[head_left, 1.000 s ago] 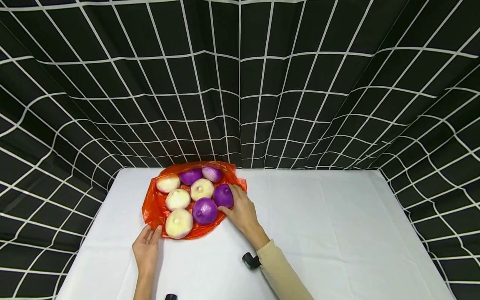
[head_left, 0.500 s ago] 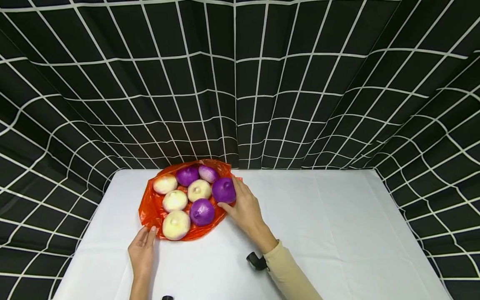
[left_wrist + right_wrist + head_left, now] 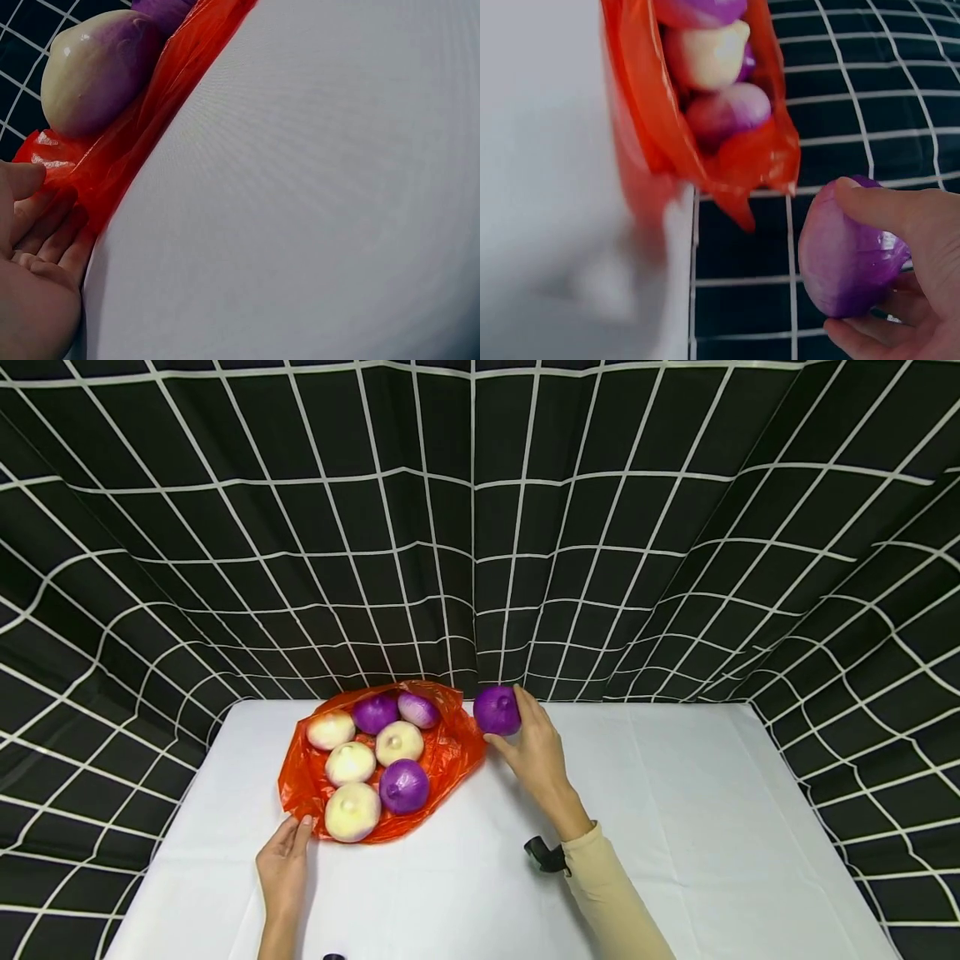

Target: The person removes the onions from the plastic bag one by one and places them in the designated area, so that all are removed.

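My right hand (image 3: 536,756) grips a purple onion (image 3: 497,710) between thumb and fingers, just beyond the right side of a red plastic bag (image 3: 459,752). In the right wrist view the onion (image 3: 840,255) shows a paler side turned away from the palm. At the bag's near left corner my left hand (image 3: 283,860) pinches the edge of the plastic; the left wrist view has the thumb (image 3: 26,180) over that red film (image 3: 97,180). Inside the spread bag lie several onions: pale ones such as this pale onion (image 3: 352,812), and purple ones such as this purple onion (image 3: 404,786).
A white cloth covers the table (image 3: 675,827), reaching right of the bag. Black curtain (image 3: 480,527) with a white grid hangs behind the back edge and along both sides. A small black wrist camera (image 3: 546,856) sits at the right sleeve (image 3: 611,893).
The right hand has lifted the purple onion from the bag's right side and moved it right and back, out past the rim. The left hand stays at the bag's corner.
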`<move>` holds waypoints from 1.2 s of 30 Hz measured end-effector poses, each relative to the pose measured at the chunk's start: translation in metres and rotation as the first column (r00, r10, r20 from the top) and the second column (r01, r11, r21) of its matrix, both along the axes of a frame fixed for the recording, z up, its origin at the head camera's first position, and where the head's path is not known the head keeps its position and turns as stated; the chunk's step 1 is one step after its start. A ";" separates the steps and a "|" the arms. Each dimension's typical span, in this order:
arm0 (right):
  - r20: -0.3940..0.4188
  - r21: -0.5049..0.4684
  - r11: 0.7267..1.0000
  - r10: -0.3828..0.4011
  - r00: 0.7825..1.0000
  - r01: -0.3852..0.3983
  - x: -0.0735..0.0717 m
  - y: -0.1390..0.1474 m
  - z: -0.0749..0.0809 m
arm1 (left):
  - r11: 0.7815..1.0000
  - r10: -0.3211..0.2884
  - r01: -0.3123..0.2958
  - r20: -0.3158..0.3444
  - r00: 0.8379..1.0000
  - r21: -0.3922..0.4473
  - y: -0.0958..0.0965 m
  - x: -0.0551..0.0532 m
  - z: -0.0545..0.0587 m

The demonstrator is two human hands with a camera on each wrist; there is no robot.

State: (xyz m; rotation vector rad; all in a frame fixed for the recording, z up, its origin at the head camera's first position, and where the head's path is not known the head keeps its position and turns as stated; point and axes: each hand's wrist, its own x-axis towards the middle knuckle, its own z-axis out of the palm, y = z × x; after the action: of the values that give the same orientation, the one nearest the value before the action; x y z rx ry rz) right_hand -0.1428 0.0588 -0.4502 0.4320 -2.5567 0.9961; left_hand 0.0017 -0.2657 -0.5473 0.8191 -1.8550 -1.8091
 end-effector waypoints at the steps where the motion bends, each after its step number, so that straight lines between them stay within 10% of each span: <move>1: -0.001 -0.003 1.000 -0.006 1.000 0.006 -0.002 0.003 -0.001 | 1.000 -0.001 0.001 0.002 1.000 -0.004 0.000 0.000 0.000; 36: 0.207 0.090 0.995 -0.068 0.976 0.050 -0.042 0.024 -0.062 | 0.997 0.029 -0.028 0.001 1.000 -0.078 0.004 0.000 0.008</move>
State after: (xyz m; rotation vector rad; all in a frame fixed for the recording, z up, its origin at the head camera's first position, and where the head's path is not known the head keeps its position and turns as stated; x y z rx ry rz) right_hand -0.1852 0.0826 -0.5120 0.2845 -2.7905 0.9610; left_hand 0.0015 -0.2620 -0.5396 0.8158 -1.8931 -1.7080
